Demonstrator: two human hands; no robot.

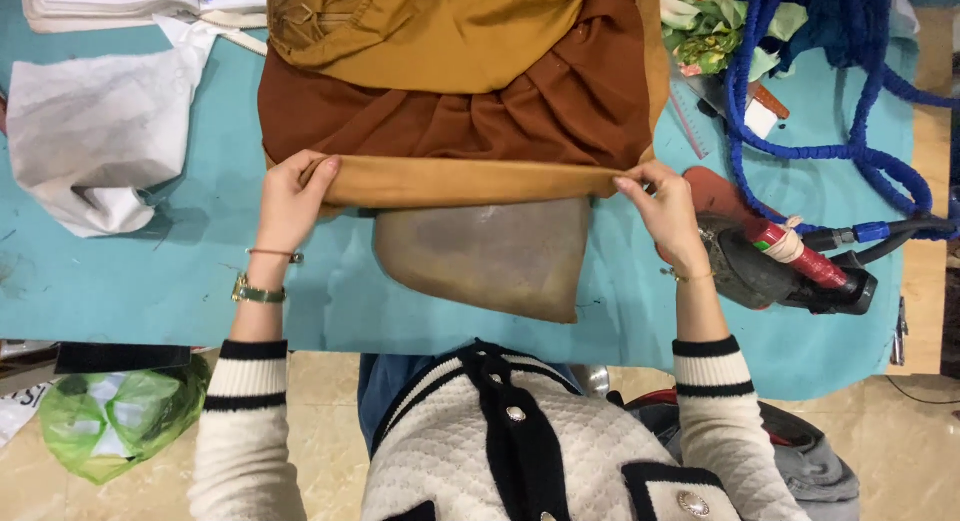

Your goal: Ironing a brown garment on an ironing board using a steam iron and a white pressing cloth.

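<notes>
A folded hem [460, 181] of a mustard and brown garment [450, 91] is pinched at each end, left hand [292, 196] and right hand [665, 209] equally near, its long axis running side to side across the teal table [150, 281]. A green bag [115, 416] lies lower left.

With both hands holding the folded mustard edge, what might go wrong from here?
1. The iron lies close beside the right hand; the wrist may brush it and burn.
2. The left hand and right hand hold only the ends of the mustard hem, so the middle might unfold.
3. The blue cord could snag.
</notes>
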